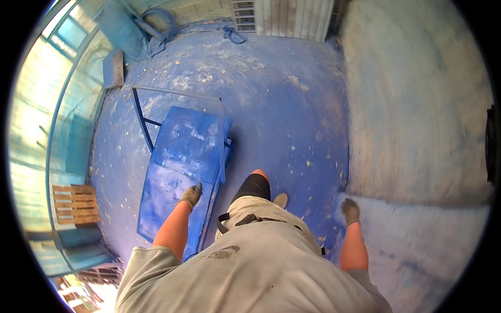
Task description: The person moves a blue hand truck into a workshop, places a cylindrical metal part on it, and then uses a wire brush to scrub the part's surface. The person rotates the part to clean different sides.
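Observation:
A long blue cart (180, 180) with a flat, paint-worn top stands on the floor to my left. A blue metal bar frame (177, 92) rises at its far end. My left hand (191, 195), in a dark work glove, is over the near part of the top, with at least one finger stretched out; whether it presses on the surface I cannot tell. My right hand (350, 211), also gloved, hangs out to the right beside the pale wall (412, 104). Its fingers are too indistinct to read, and nothing held shows there.
Debris bits lie scattered over the blue-stained floor (282, 104). A wooden pallet (76, 204) leans at the left wall. Toward the back left are a board (112, 70) and a coiled hose (159, 23). Corrugated sheeting (292, 18) stands at the back.

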Demonstrator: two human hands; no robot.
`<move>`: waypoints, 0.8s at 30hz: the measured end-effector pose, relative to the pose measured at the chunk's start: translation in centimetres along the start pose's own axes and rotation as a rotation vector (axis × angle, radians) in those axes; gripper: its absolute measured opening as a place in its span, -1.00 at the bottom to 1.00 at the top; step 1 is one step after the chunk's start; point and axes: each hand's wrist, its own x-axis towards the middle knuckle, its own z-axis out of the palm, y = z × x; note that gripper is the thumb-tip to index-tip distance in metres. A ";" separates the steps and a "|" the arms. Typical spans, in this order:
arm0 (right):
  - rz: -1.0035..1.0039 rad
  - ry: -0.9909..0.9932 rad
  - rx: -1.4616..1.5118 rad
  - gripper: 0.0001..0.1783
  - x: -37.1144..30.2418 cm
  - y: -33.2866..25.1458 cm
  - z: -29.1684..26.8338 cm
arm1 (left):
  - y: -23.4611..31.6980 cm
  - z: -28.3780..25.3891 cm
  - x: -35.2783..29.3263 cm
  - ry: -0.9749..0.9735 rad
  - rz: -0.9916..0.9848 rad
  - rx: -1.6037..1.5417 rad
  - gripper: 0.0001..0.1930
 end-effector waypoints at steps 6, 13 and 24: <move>0.776 -0.092 1.266 -0.57 40.5 -9.5 -8.3 | 7.2 -12.6 8.8 0.386 -0.504 -0.901 -0.11; -0.139 -0.695 -0.428 -0.61 51.8 -4.8 -2.6 | 22.2 -19.0 33.3 0.542 -0.360 -1.459 0.03; 0.136 -0.952 0.117 -0.57 100.1 -36.5 3.3 | 36.8 -28.9 41.0 0.997 -1.138 -0.757 -0.40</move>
